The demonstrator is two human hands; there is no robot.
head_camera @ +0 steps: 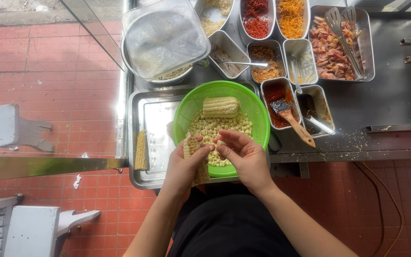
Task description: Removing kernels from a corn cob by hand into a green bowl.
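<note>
The left hand (185,164) grips a cob (193,159) over the green basket (258,119); the right hand (243,154) pinches kernels (215,128) off it.

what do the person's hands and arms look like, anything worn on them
Both forearms are bare, with no sleeves in view. The left hand and right hand wear no gloves, and no rings, watch or bracelet show. Fingernails look short and unpainted.

Left hand (185,164) grips corn cob (193,157) over green colander (258,119); right hand (243,154) fingers touching cob. Loose kernels (217,126) and second cob (220,106) inside colander. Stripped cob (141,150) on steel tray (155,119). Topping tins (305,57) behind on surface (396,95).
</note>
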